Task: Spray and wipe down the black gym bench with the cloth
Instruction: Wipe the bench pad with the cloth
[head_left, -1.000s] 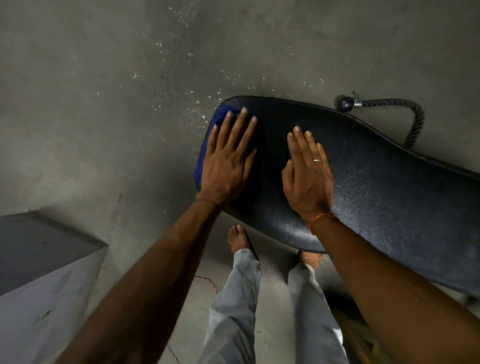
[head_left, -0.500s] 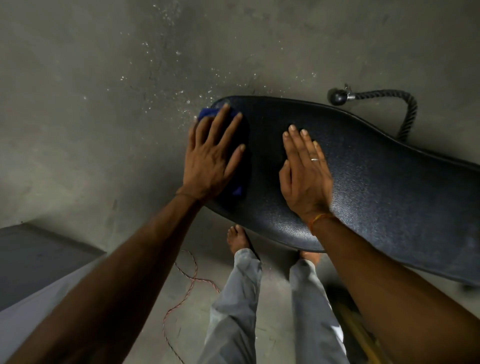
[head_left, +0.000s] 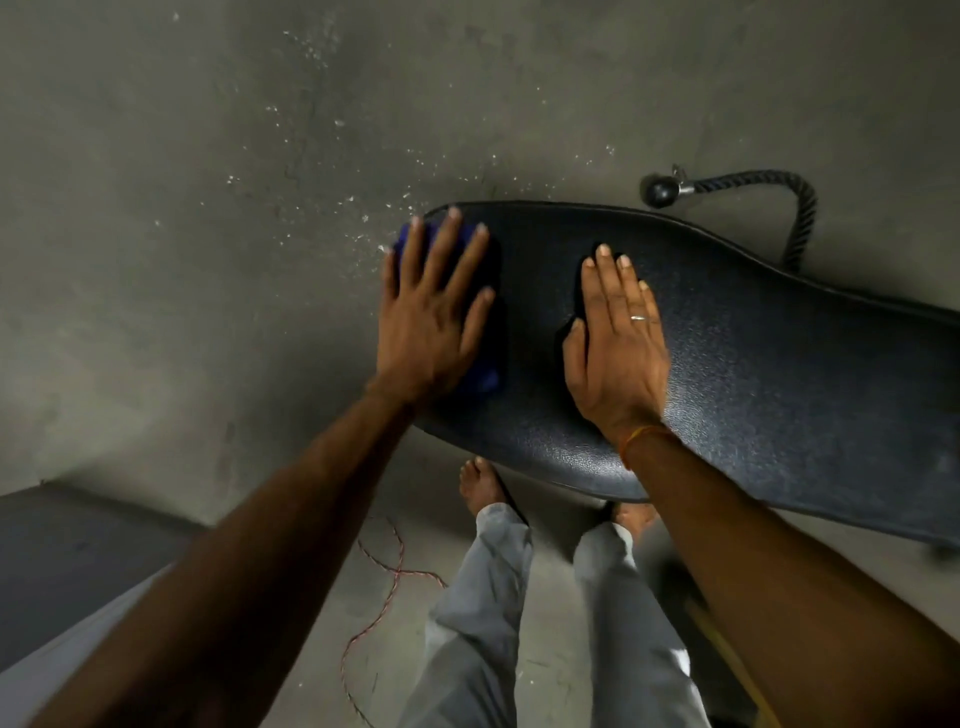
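Fingers (head_left: 452, 236) of left hand (head_left: 428, 322) splayed flat, pinning blue cloth (head_left: 480, 371) onto the left end of black bench (head_left: 779, 374), so palm pressure drives the wipe. Right hand (head_left: 615, 348) lies flat mid-pad, fingers together, holding nothing, probably bracing the bench. Rope handle (head_left: 748, 192) lies on floor behind.

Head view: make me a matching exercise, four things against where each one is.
Things:
1. cloth
2. right hand
3. rope handle
4. red cord

Places:
A. on the floor behind the bench
B. flat on the bare bench top
C. on the floor by the left leg
D. under the left hand at the bench's end

Pairs: 1-D, 2-B, 3-A, 4-C
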